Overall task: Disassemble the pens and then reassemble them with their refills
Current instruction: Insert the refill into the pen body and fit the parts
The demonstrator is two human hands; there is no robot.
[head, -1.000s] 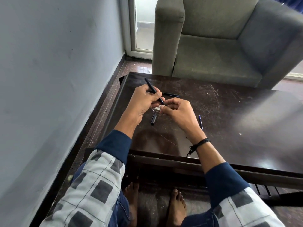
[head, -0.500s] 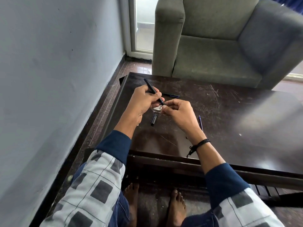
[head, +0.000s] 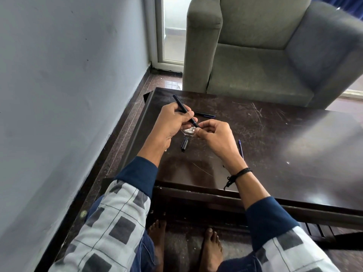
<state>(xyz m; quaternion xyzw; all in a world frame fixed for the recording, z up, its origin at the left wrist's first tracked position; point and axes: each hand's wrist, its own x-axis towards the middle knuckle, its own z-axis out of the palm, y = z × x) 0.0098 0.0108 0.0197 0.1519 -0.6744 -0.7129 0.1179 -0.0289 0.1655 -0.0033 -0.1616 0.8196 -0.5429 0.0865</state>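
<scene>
Grip is kept unchanged: pen barrel is clasped by the left hand, its tip pinched by the right hand (twisting judged unfinished).

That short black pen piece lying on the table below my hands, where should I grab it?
Probably pinch the short black pen piece across its middle from above, on its two long sides: it lies flat on the table, pointing roughly toward you.

Your pen barrel: black. Loose cap: black. Thin refill: blue. Dark brown table, grey armchair. Your sleeves: grey-white checks, navy cuffs.
</scene>
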